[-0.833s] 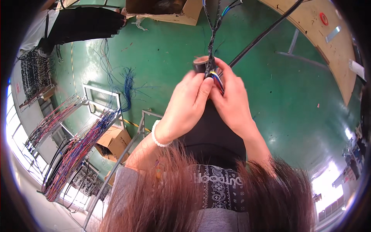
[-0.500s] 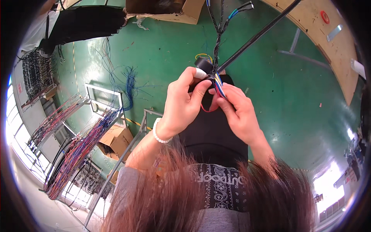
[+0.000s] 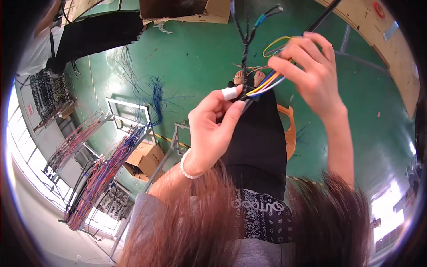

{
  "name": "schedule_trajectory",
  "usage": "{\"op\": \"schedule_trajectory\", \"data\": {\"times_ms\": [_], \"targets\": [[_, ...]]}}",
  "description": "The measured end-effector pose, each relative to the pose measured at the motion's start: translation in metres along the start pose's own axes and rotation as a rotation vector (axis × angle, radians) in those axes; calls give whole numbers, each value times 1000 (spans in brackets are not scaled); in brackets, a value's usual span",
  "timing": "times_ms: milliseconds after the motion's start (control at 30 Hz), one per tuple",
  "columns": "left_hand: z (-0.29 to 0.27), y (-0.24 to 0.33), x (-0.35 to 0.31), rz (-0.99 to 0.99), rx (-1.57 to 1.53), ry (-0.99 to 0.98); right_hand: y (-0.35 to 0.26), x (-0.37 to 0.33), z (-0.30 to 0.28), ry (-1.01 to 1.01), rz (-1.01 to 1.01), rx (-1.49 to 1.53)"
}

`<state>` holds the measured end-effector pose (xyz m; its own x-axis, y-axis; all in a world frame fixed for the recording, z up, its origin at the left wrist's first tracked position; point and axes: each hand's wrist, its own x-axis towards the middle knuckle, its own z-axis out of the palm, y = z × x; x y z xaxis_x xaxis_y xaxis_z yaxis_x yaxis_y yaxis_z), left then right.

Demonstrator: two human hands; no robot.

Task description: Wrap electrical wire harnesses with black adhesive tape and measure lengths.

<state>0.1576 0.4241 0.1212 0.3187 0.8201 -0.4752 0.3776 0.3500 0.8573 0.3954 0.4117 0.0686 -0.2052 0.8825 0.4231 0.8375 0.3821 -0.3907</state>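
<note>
A wire harness wrapped in black tape (image 3: 245, 58) stands up from my left hand (image 3: 211, 127), whose thumb and index finger pinch it at the joint. White tape is wound round that index finger, and a beaded bracelet circles the wrist. From the pinch, loose yellow, blue and white wires (image 3: 268, 83) fan out to my right hand (image 3: 309, 66). Its bent fingers close round them, up and to the right of the left hand; a yellow loop (image 3: 268, 48) sticks out beside it. The harness splits at the top into several thin branches, one with a blue section (image 3: 260, 20).
Bundles of coloured wires (image 3: 100, 182) hang on a metal rack at left. Blue wires (image 3: 156, 100) droop beside a white frame. Cardboard boxes (image 3: 144, 158) stand on the green floor. A wooden board (image 3: 391, 58) lies at upper right; an orange seat edge (image 3: 290, 133) shows beside my legs.
My right hand has moved up and right, away from the left, drawing the coloured wires out. The black tape roll by my left hand is no longer visible. The left hand keeps its pinch.
</note>
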Motion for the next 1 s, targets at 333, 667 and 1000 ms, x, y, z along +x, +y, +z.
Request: {"op": "schedule_trajectory", "data": {"times_ms": [333, 667, 1000], "targets": [[-9, 16, -3, -327, -394, -64, -152, -43, 46, 380, 1277, 1604], [-35, 12, 5, -295, -350, -189, -157, -35, 58, 338, 1090, 1468], [-41, -19, -9, 404, 24, -204, -155, 62, 1, -35, 630, 517]]}}
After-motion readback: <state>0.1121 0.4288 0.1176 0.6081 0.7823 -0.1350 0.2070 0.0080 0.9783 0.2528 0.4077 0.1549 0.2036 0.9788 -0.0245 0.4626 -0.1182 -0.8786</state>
